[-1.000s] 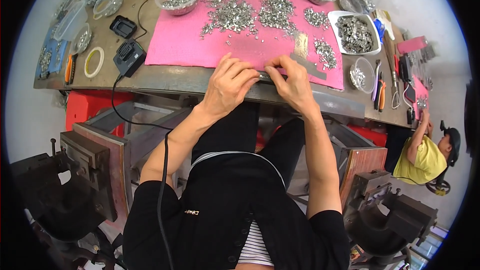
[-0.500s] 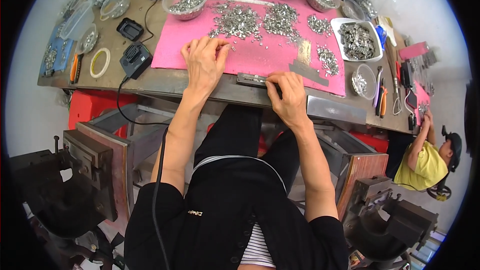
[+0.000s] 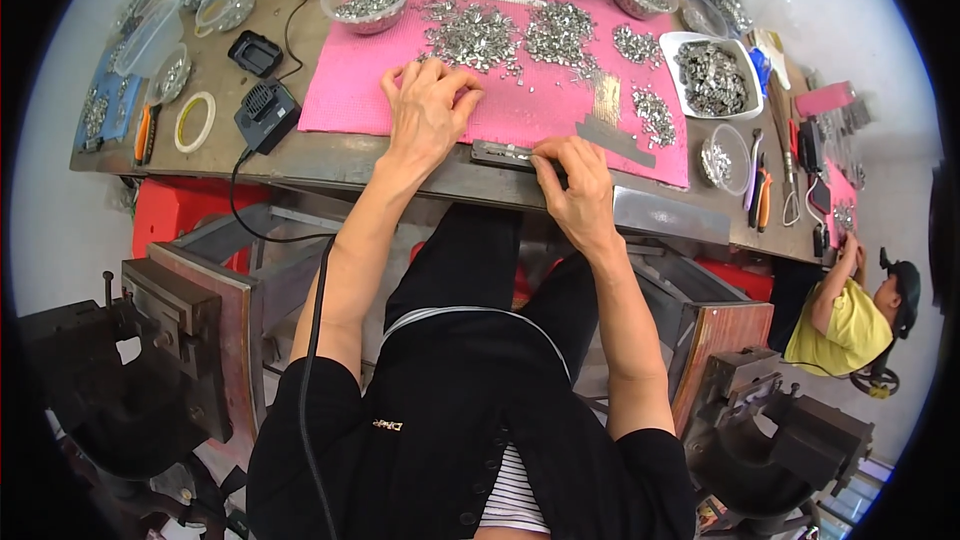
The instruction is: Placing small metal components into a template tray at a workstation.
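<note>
My left hand (image 3: 428,112) is over the pink mat (image 3: 340,90), just short of the near edge of a pile of small silvery metal pieces (image 3: 475,40). Its thumb and forefinger are drawn together; anything pinched there is too small to make out. At the bench's front edge, my right hand (image 3: 578,185) grips the right end of a narrow dark metal bar (image 3: 490,153). Small shiny bits sit along the bar's top. The fingers hide the bar's right end.
More piles (image 3: 560,35) lie on the mat. Clear plastic tubs (image 3: 368,22) line the back; a white tray (image 3: 735,112) of metal parts stands right. A black charger (image 3: 266,115) and tape roll (image 3: 195,122) are left. A person in yellow (image 3: 845,330) works far right.
My left hand has moved to the right and slightly away from me, towards the pile of metal pieces. My right hand stays on the bar.
</note>
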Demonstrator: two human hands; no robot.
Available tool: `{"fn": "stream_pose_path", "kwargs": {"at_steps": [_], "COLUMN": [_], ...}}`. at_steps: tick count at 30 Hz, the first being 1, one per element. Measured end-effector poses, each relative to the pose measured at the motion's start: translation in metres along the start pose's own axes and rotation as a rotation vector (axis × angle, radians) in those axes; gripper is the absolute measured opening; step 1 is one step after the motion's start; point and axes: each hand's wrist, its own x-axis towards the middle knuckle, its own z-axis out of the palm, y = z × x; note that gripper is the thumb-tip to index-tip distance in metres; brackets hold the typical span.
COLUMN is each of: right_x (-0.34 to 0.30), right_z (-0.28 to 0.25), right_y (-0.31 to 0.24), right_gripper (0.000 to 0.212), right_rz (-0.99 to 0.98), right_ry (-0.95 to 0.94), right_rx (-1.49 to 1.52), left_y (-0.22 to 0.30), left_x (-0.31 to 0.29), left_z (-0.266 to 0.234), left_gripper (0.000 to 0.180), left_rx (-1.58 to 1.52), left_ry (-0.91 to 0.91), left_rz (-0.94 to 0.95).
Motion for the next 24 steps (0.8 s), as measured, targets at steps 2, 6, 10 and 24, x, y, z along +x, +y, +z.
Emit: {"fn": "stream_pose_path", "kwargs": {"at_steps": [2, 6, 10, 24], "right_x": [0.000, 0.004, 0.031, 0.093], "right_z": [0.000, -0.007, -0.006, 0.050], "right_y": [0.000, -0.001, 0.016, 0.053], "right_gripper": [0.012, 0.010, 0.006, 0.018], "right_rz": [-0.043, -0.065, 0.023, 0.046], "right_ry": [0.017, -0.012, -0.040, -0.072], "right_rx": [-0.030, 0.004, -0.040, -0.449], "left_y": [0.001, 0.000, 0.000, 0.028], "left_x": [0.000, -0.002, -0.002, -0.010], "left_z": [0.001, 0.002, 0.003, -0.014], "left_gripper": [0.009, 0.009, 0.009, 0.007], "left_rx": [-0.002, -0.001, 0.020, -0.281], "left_ry": [-0.006, -0.006, 0.006, -0.029], "left_rz": [0.023, 0.018, 0.048, -0.038]}}
